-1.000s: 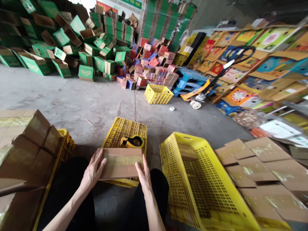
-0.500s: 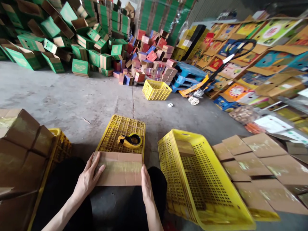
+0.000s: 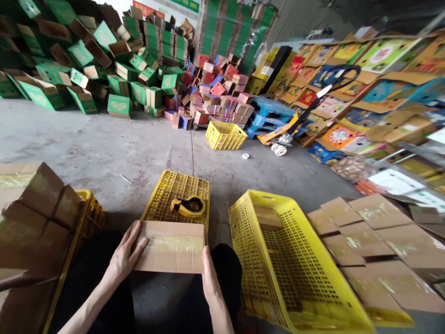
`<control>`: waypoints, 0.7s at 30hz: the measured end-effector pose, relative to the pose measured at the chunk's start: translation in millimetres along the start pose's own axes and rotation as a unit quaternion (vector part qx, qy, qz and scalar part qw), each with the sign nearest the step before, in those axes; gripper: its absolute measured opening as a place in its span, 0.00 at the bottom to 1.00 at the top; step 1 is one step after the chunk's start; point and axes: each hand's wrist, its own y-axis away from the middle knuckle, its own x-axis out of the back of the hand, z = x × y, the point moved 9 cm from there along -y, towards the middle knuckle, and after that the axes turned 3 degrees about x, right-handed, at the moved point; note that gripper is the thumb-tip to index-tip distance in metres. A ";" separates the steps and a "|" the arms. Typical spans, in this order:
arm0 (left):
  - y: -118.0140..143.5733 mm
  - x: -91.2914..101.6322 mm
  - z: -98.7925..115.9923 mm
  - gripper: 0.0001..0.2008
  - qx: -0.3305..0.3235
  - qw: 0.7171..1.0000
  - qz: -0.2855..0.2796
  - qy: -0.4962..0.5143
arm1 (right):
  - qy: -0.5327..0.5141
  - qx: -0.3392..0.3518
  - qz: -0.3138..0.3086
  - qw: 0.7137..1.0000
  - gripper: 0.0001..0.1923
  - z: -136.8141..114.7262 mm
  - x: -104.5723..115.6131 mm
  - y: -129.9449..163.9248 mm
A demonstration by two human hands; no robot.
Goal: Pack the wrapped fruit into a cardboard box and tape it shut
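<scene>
Warehouse floor (image 3: pixel 104 148), hands holding taped box (image 3: pixel 170 248)

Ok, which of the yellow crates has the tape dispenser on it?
The upturned crate straight ahead, just beyond the taped box, carries the tape dispenser. The tilted crate to its right and the far crate don't.

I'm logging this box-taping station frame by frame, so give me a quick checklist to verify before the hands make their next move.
1. Both hands on the box: ok. The left hand and right hand press the cardboard box at its two ends.
2. Tape along the seam: ok. A glossy strip runs across the top.
3. Tape dispenser close by: ok, lying on the overturned yellow crate just beyond the box.
4. Room in the big yellow crate to the right: ok, mostly bare inside.
5. Underside of the box closed: cannot tell, hidden.
</scene>
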 end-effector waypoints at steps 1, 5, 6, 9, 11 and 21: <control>-0.3 0.9 -2.5 0.34 0.004 1.000 -0.001 0.009 | -0.029 -0.002 -0.030 0.999 0.29 -5.2 2.2 0.9; 3.2 -16.6 -12.3 0.34 0.042 0.997 -0.016 0.055 | -0.029 0.046 -0.080 0.995 0.47 -42.6 32.5 -7.0; 4.8 -25.2 -13.8 0.34 0.053 0.996 -0.017 0.066 | 0.002 0.060 -0.086 0.994 0.51 -52.3 39.6 -10.7; 8.3 -52.9 -13.2 0.35 0.085 0.991 -0.020 0.100 | 0.102 0.105 -0.082 0.986 0.50 -79.5 51.0 -21.3; 8.9 -67.1 -5.3 0.37 0.098 0.986 -0.035 0.127 | 0.146 0.134 -0.056 0.979 0.50 -95.4 51.1 -26.0; 24.5 -9.3 111.9 0.45 -0.044 0.977 -0.083 0.193 | 0.153 0.179 0.020 0.972 0.47 -151.7 16.6 -20.4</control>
